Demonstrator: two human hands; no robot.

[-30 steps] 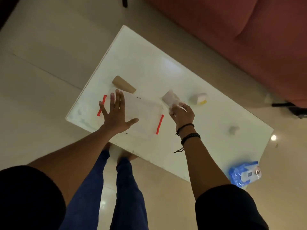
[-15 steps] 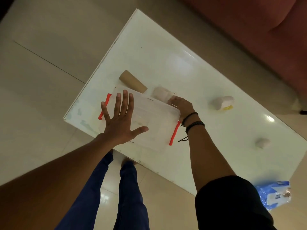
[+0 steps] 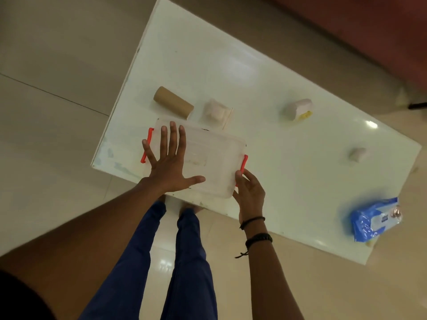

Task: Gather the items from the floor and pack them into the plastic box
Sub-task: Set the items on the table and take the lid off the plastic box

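Note:
A clear plastic box (image 3: pixel 215 155) with red side clips and its lid on lies at the near edge of the white table (image 3: pixel 265 88). My left hand (image 3: pixel 169 160) rests flat on the lid, fingers spread. My right hand (image 3: pixel 249 190) touches the box's near right corner by the red clip, fingers loosely curled. Behind the box lie a cardboard tube (image 3: pixel 173 102) and a small white packet (image 3: pixel 217 112). Farther right sit a white and yellow item (image 3: pixel 298 109), a small white lump (image 3: pixel 358 154) and a blue wipes pack (image 3: pixel 372 219).
The table stands on a beige tiled floor (image 3: pixel 57 88). A red sofa (image 3: pixel 369 31) runs along the far right. My legs in blue trousers (image 3: pixel 184 262) stand just below the table's near edge.
My right hand let go of the white packet behind the box and moved down to the box's near right corner. My left hand stayed flat on the lid.

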